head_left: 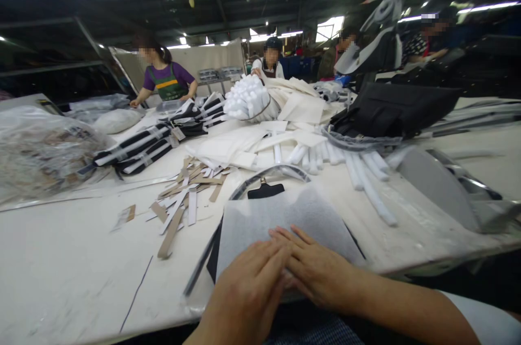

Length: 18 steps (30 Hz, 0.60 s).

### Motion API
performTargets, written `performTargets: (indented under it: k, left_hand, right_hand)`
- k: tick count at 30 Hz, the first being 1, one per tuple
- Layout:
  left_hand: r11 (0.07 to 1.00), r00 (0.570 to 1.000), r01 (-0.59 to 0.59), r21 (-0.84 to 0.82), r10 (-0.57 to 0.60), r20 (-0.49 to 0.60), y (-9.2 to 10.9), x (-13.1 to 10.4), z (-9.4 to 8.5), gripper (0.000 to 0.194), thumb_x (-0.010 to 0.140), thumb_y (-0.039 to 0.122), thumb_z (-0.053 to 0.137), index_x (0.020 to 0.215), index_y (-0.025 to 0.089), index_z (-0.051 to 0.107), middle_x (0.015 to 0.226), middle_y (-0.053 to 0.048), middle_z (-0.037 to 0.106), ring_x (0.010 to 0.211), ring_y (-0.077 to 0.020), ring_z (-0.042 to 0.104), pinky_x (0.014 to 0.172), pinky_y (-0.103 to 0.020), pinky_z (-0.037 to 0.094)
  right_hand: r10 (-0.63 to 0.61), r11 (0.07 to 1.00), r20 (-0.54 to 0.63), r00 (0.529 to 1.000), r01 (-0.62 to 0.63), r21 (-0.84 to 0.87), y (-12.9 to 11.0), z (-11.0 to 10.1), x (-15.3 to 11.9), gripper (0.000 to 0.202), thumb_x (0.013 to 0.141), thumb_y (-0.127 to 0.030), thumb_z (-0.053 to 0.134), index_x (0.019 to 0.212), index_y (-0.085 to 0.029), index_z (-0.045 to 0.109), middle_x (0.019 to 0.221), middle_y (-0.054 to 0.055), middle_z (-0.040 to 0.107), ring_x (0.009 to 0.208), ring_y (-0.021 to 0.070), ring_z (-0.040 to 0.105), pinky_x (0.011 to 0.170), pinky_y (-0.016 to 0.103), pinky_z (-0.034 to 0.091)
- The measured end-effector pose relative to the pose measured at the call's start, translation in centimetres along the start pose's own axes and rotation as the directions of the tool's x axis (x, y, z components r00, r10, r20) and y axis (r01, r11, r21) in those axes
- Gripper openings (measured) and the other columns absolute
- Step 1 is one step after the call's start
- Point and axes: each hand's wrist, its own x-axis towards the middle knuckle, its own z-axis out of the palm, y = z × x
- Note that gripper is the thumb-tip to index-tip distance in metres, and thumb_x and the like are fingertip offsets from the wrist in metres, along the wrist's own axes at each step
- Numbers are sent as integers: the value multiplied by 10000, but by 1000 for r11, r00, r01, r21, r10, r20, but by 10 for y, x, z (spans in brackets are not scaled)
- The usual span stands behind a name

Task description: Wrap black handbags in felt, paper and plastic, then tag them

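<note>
Hands come together at the near edge of a pale sheet: the right hand lies with fingers outstretched and nothing visibly gripped, its fingertips on the sheet; the left hand slants in against it, its underside hidden, so whether it pinches anything I cannot tell. The sheet rests over a dark piece at the table's near edge, dark corners showing either side. The step looks like laying the sheet flat and pressing it down; the next move would seem to call for even pressure, keeping its edges aligned with the piece beneath. Just beyond sits a black tab inside a curved, dark-edged strip. Left of it, paper strips are scattered; right, white tubes. Farther off are a black bag, a tube bundle and co-workers.
</note>
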Motion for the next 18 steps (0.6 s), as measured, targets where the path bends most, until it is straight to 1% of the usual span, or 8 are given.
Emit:
performTargets:
  k: [2, 4, 5, 7, 9, 11, 14, 18]
  left_hand:
    - [1000, 999, 14, -6, -14, 44, -19, 7, 19, 373, 982, 213, 450, 1349, 172, 501, 1297, -107, 659, 1191, -233, 634, 993, -411, 564]
    - [996, 992, 79, -28, -76, 100, -37, 3, 40, 425, 981, 266, 483, 1397, 186, 451, 1343, -116, 628, 1226, -243, 612, 1007, -430, 553]
    - [993, 990, 104, -48, -98, 103, -44, -2, 48, 447, 983, 284, 487, 1416, 193, 423, 1357, -114, 618, 1240, -238, 602, 1020, -428, 543]
    - [986, 986, 147, -78, -140, 88, -49, -13, 58, 482, 988, 312, 485, 1446, 208, 375, 1381, -111, 600, 1270, -227, 578, 1055, -421, 513]
    - [982, 985, 168, -91, -163, 63, -48, -22, 60, 483, 991, 334, 483, 1446, 218, 367, 1380, -110, 601, 1277, -227, 572, 1077, -425, 491]
    - [975, 980, 195, -104, -189, 68, -45, -25, 58, 467, 987, 348, 495, 1423, 218, 391, 1365, -113, 611, 1266, -231, 581, 1082, -431, 487]
    - [965, 973, 224, -139, -216, 77, -41, -23, 55, 428, 977, 340, 518, 1376, 213, 434, 1356, -119, 615, 1265, -235, 581, 1088, -443, 480]
    - [952, 968, 248, -178, -238, 78, -41, -21, 53, 334, 965, 307, 537, 1281, 204, 500, 1364, -122, 607, 1277, -233, 570, 1100, -460, 464]
  right_hand:
    - [13, 999, -3, 1000, -13, 43, 1, -3, -1, 720, 926, -275, 574, 1564, -173, 255, 1625, 137, 199, 1512, 272, 133, 1235, 520, 133]
    - [33, 992, 1, 999, -33, 123, 2, -9, -1, 663, 959, -342, 544, 1551, -173, 298, 1617, 137, 223, 1508, 274, 155, 1235, 518, 132]
    - [50, 982, -7, 999, -48, 181, 4, -12, -1, 608, 988, -367, 493, 1539, -165, 332, 1605, 137, 258, 1500, 268, 193, 1234, 509, 151]
    - [113, 945, -52, 992, -91, 313, 9, -21, 1, 512, 1030, -375, 393, 1492, -155, 428, 1542, 128, 400, 1444, 241, 346, 1218, 458, 242]
    - [162, 907, -90, 983, -113, 407, 17, -30, 5, 439, 1029, -326, 394, 1402, -152, 546, 1422, 110, 558, 1325, 209, 507, 1163, 380, 354]
    - [144, 907, -74, 987, -101, 409, 26, -40, 10, 368, 979, -249, 497, 1311, -159, 627, 1305, 94, 647, 1218, 206, 586, 1102, 344, 417]
    - [38, 954, 23, 999, -44, 296, 39, -53, 18, 379, 921, -185, 587, 1296, -191, 639, 1241, 89, 663, 1159, 226, 604, 1049, 359, 446]
    - [-43, 984, 98, 994, 26, 175, 47, -58, 20, 417, 937, -205, 587, 1353, -238, 587, 1240, 87, 632, 1139, 228, 593, 1004, 364, 465]
